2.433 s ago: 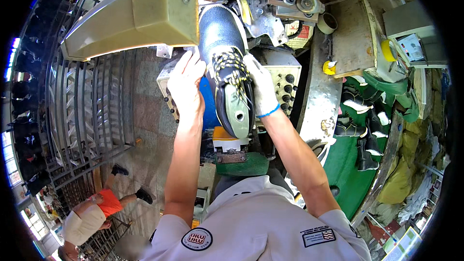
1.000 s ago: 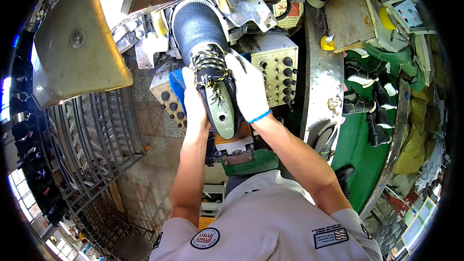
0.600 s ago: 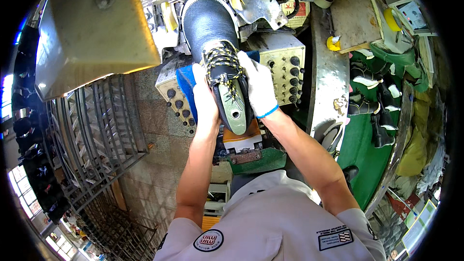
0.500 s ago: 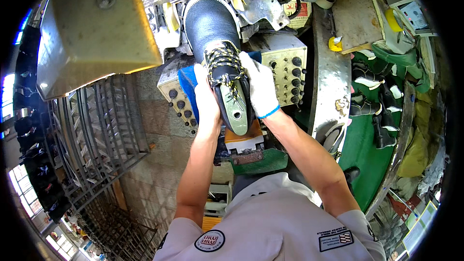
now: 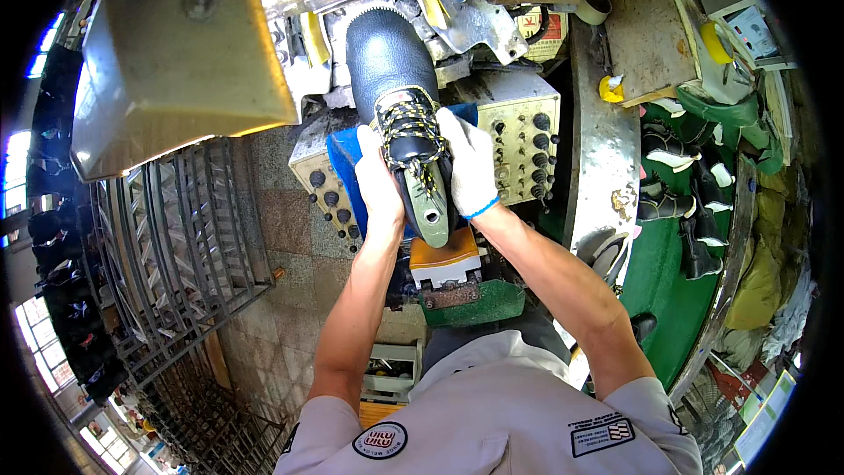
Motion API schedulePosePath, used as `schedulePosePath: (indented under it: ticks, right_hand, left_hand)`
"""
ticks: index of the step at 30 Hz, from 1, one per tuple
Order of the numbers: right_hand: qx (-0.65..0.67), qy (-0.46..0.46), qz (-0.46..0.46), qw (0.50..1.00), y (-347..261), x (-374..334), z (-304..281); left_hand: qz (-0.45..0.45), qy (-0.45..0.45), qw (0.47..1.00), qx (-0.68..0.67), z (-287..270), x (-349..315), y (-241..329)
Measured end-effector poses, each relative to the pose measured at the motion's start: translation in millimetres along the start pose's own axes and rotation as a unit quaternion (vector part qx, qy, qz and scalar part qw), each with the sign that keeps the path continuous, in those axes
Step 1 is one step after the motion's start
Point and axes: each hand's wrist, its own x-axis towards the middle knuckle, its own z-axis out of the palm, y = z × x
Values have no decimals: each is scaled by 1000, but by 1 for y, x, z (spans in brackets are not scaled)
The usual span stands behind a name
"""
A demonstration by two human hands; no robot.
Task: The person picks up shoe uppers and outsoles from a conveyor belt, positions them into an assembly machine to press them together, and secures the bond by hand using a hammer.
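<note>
So the person has a black leather lace-up shoe (image 5: 395, 70) in both hands, right in the middle of the view, toe pointing far and heel end near. It's on a green last (image 5: 431, 215) with a round hole in the heel part, and the black and yellow laces (image 5: 413, 123) are tied in place. Left hand (image 5: 381, 189) looks bare and holds the left side near the heel; right hand (image 5: 472, 163) wears a white glove with a blue cuff and holds the right side. Both grip inward on the shoe, but most of the fingers are tucked out of sight, so I can't tell if they're spread or pressed together. The toe sits up by the metal machine parts (image 5: 492, 26) on the far side, can't tell if it touches them. There's a knob-covered control box on the left (image 5: 308, 154) and another on the right (image 5: 520, 114), plus an orange-topped block (image 5: 446, 251) just near of the heel. Big beige cover (image 5: 176, 70) far left, metal rack (image 5: 189, 242) below it, and black shoes (image 5: 697, 251) lying on a green surface (image 5: 673, 299) over on the right.
</note>
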Motion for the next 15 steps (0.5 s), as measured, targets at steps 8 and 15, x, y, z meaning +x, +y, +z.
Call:
schedulePosePath:
  ticks: [8,15]
  right_hand:
    - [-76,-5,-25,997,-2,-1,-1]
    - [-60,-12,-23,998,-2,-2,-3]
  left_hand:
    - [18,-7,1000,-15,-1,-6,-1]
    - [4,-32,999,-9,9,-14,10]
